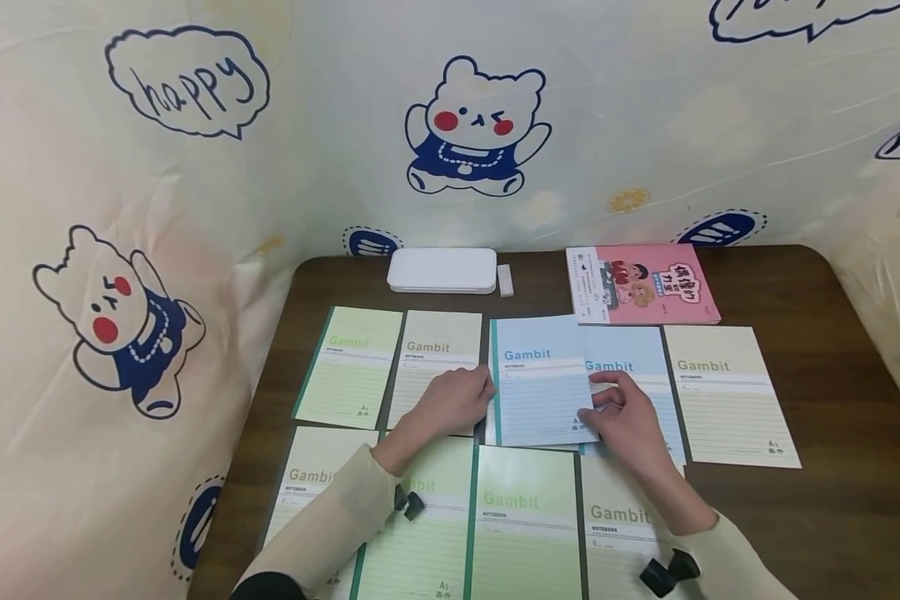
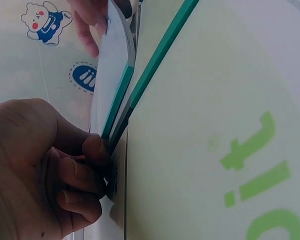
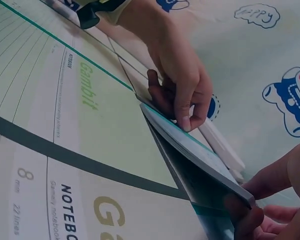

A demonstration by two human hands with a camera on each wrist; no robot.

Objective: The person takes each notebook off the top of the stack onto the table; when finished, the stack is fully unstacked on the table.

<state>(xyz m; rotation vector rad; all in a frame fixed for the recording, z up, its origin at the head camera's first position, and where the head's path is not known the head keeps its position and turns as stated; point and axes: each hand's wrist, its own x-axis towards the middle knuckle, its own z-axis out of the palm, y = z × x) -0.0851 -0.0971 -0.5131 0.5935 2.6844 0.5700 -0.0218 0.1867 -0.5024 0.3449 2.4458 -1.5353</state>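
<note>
A blue notebook (image 1: 543, 400) with a teal spine is held between both hands, its right side tilted up off the table. My left hand (image 1: 453, 402) pinches its spine edge; in the left wrist view the thumb and curled fingers meet at that teal spine (image 2: 117, 102). The right hand (image 1: 633, 425) grips the lower right corner, thumb above and fingers beneath, as the right wrist view also shows. Under it lies a dark-spined notebook (image 1: 490, 429), mostly hidden. Partly covered on the right is another blue notebook (image 1: 633, 358).
Green notebooks (image 1: 352, 358) and pale grey ones (image 1: 731, 392) lie in two rows on the brown table (image 1: 855, 517). Along the back edge are a white case (image 1: 442, 271), a small white block (image 1: 505, 281) and a pink book (image 1: 645, 283). A patterned cloth (image 1: 330, 150) hangs behind.
</note>
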